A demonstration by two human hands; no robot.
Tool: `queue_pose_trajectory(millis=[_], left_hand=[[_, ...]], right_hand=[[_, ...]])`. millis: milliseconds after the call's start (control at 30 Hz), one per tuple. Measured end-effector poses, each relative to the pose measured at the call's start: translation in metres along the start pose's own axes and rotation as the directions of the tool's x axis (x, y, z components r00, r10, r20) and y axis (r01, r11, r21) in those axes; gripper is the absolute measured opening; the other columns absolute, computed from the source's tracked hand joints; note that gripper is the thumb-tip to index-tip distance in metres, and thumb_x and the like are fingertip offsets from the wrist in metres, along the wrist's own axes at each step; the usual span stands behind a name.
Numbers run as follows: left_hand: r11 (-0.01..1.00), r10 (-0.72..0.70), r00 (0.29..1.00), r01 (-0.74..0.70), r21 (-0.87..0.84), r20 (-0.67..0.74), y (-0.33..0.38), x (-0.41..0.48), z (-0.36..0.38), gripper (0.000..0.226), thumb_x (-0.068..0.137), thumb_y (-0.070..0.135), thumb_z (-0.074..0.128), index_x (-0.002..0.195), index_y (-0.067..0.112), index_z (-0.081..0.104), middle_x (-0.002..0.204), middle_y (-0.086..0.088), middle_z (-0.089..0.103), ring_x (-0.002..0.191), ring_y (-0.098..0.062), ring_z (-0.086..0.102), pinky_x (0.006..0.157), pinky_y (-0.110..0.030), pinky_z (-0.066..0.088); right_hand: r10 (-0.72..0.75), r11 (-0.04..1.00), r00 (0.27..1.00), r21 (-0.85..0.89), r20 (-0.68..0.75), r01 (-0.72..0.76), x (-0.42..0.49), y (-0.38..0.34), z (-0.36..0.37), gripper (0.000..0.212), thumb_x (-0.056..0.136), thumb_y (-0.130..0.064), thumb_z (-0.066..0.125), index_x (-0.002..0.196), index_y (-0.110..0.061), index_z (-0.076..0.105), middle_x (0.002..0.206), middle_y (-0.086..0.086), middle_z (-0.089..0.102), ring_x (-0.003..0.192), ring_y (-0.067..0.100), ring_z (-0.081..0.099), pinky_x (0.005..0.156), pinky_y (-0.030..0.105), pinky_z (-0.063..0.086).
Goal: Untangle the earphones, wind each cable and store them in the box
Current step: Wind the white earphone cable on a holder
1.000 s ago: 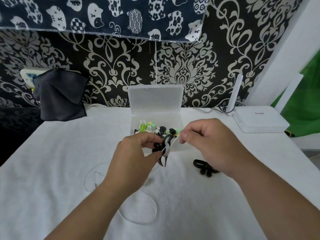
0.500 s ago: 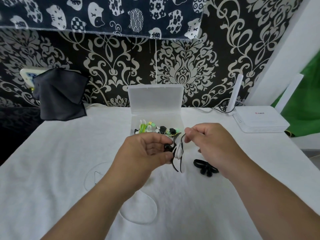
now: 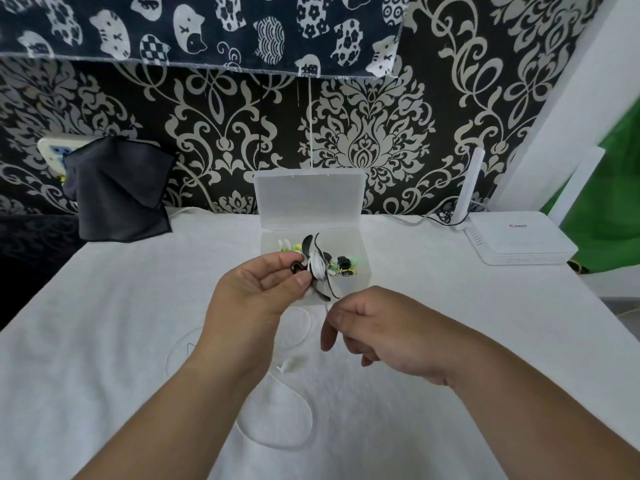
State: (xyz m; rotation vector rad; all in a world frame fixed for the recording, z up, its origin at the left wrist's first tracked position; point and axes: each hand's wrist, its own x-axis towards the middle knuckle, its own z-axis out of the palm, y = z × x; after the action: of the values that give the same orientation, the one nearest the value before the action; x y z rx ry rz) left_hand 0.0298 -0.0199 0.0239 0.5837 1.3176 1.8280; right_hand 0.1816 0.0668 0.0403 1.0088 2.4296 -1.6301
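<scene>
My left hand (image 3: 258, 292) pinches a bundle of black and white earphone cable (image 3: 317, 266), held in front of the open clear plastic box (image 3: 360, 244). White cable is wound around the bundle's middle. My right hand (image 3: 384, 336) is lower and to the right, pinching the white cable's loose strand (image 3: 327, 310) just below the bundle. The rest of the white cable (image 3: 277, 424) lies in loops on the white cloth under my arms. The box holds green and black earphones (image 3: 346, 265). Its lid (image 3: 308, 199) stands upright at the back.
A white router (image 3: 519, 242) with an upright antenna sits at the right, its wires trailing along the wall. A dark cloth (image 3: 117, 188) hangs over a socket at the left. The patterned wall closes the back of the cloth-covered table (image 3: 104, 341).
My right hand dropped from beside the bundle to below it, drawing the white strand down. My left hand lifted the bundle slightly. The black wound earphone on the cloth is now hidden behind my right hand.
</scene>
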Motion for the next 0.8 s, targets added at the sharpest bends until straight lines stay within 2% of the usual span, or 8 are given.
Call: queue_pose_trajectory(millis=[133, 233, 300, 367, 433, 533, 667, 800], left_hand=[[0.981, 0.058, 0.998, -0.051, 0.189, -0.032, 0.000, -0.002, 0.001, 0.026, 0.074, -0.006, 0.074, 0.095, 0.008, 0.072, 0.086, -0.016, 0.075, 0.077, -0.021, 0.070, 0.075, -0.025, 0.056], [0.937, 0.117, 0.992, -0.097, 0.337, -0.040, 0.001, 0.000, 0.000, 0.026, 0.079, -0.009, 0.073, 0.091, 0.014, 0.073, 0.079, -0.010, 0.074, 0.071, -0.020, 0.069, 0.071, -0.023, 0.056], [0.930, 0.114, 0.993, -0.098, 0.355, -0.023, 0.003, -0.001, 0.000, 0.026, 0.080, -0.010, 0.072, 0.091, 0.014, 0.073, 0.076, -0.005, 0.074, 0.070, -0.018, 0.069, 0.069, -0.020, 0.056], [0.914, 0.120, 0.993, -0.110, 0.391, -0.001, 0.005, -0.002, 0.000, 0.026, 0.080, -0.009, 0.073, 0.092, 0.014, 0.074, 0.078, -0.006, 0.075, 0.074, -0.020, 0.071, 0.072, -0.022, 0.058], [0.909, 0.118, 0.993, -0.115, 0.401, 0.017, 0.005, -0.002, 0.001, 0.027, 0.079, -0.010, 0.073, 0.092, 0.015, 0.074, 0.080, -0.007, 0.075, 0.076, -0.020, 0.071, 0.075, -0.024, 0.059], [0.911, 0.112, 0.993, -0.111, 0.396, 0.021, 0.007, -0.002, 0.001, 0.027, 0.080, -0.010, 0.072, 0.093, 0.013, 0.074, 0.081, -0.006, 0.076, 0.076, -0.019, 0.072, 0.074, -0.022, 0.058], [0.894, 0.125, 0.992, -0.115, 0.433, 0.004, 0.006, -0.003, 0.000, 0.027, 0.080, -0.008, 0.073, 0.092, 0.016, 0.074, 0.077, -0.001, 0.075, 0.073, -0.014, 0.071, 0.072, -0.020, 0.056], [0.770, 0.205, 0.977, -0.195, 0.608, 0.054, 0.004, -0.008, 0.005, 0.029, 0.077, 0.001, 0.080, 0.088, 0.027, 0.073, 0.078, 0.015, 0.072, 0.075, 0.000, 0.068, 0.078, -0.011, 0.051]], right_hand=[[-0.036, 0.997, 0.999, -0.074, 0.013, 0.037, -0.004, -0.005, -0.002, 0.029, 0.101, -0.036, 0.052, 0.089, -0.023, 0.075, 0.057, -0.021, 0.051, 0.057, -0.003, 0.048, 0.079, 0.035, 0.054], [-0.084, 0.988, 0.996, -0.135, -0.027, 0.079, -0.006, -0.007, -0.006, 0.027, 0.099, -0.039, 0.056, 0.086, -0.026, 0.076, 0.066, -0.004, 0.048, 0.068, 0.016, 0.049, 0.084, 0.054, 0.052], [-0.112, 0.984, 0.991, -0.149, -0.077, 0.099, -0.007, -0.009, -0.009, 0.027, 0.098, -0.039, 0.057, 0.083, -0.027, 0.076, 0.067, 0.005, 0.046, 0.067, 0.026, 0.049, 0.081, 0.058, 0.051], [-0.134, 0.981, 0.982, -0.159, -0.134, 0.112, -0.007, -0.010, -0.010, 0.027, 0.097, -0.038, 0.058, 0.079, -0.026, 0.075, 0.068, 0.011, 0.050, 0.068, 0.032, 0.052, 0.077, 0.055, 0.052], [-0.141, 0.981, 0.970, -0.159, -0.197, 0.110, -0.007, -0.011, -0.012, 0.028, 0.095, -0.033, 0.061, 0.075, -0.021, 0.075, 0.062, 0.009, 0.048, 0.059, 0.027, 0.047, 0.061, 0.046, 0.050], [-0.090, 0.995, 0.959, -0.074, -0.267, 0.073, -0.009, -0.011, -0.016, 0.028, 0.092, -0.023, 0.062, 0.069, -0.012, 0.073, 0.050, 0.003, 0.034, 0.047, 0.018, 0.032, 0.044, 0.025, 0.028], [-0.143, 0.987, 0.975, -0.097, -0.170, 0.128, -0.013, -0.016, -0.013, 0.029, 0.093, -0.024, 0.062, 0.067, -0.015, 0.072, 0.052, -0.004, 0.037, 0.054, 0.019, 0.038, 0.054, 0.031, 0.034], [-0.195, 0.976, 0.970, -0.121, -0.143, 0.178, -0.012, -0.018, -0.009, 0.026, 0.095, -0.027, 0.060, 0.075, -0.021, 0.074, 0.053, -0.011, 0.045, 0.060, 0.019, 0.046, 0.065, 0.047, 0.048]])
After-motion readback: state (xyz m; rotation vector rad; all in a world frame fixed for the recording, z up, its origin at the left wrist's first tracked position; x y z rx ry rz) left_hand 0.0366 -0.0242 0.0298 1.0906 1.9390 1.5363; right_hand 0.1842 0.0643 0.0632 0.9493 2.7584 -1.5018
